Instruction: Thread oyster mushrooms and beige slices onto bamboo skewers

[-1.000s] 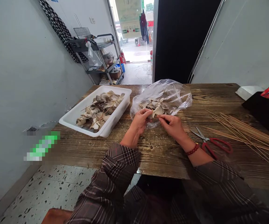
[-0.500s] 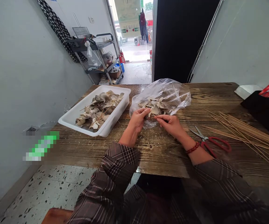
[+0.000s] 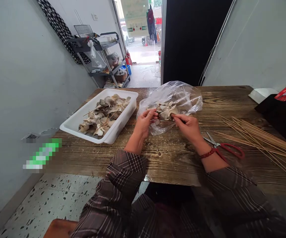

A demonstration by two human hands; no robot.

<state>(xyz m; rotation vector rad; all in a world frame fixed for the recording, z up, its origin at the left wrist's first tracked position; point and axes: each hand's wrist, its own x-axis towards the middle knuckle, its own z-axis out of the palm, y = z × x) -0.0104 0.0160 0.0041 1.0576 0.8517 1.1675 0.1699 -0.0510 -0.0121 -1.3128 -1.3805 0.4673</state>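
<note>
Greyish oyster mushrooms (image 3: 166,114) lie in the mouth of a clear plastic bag (image 3: 175,91) at the middle of the table. At the bag's left front, my left hand (image 3: 144,124) has its fingers closed on an oyster mushroom piece, partly hidden by the fingers. My right hand (image 3: 189,127) pinches the right edge of a pale oyster mushroom between thumb and fingertips. The thin skewer is not distinguishable between my hands. Left of them stands a white plastic tub (image 3: 113,132), holding several oyster mushrooms with thin skewers through or among them.
Red-handled scissors (image 3: 232,149) lie beside my right forearm. A spread bundle of bamboo skewers (image 3: 264,135) covers the table's right side. A black holder (image 3: 274,115) with red packets stands at the right edge. Behind the table are a grey cart (image 3: 100,49) and a doorway.
My right hand has moved slightly right and its fingers have shifted from the thin skewer onto a mushroom. My left hand has moved a little left. The view has tilted slightly.
</note>
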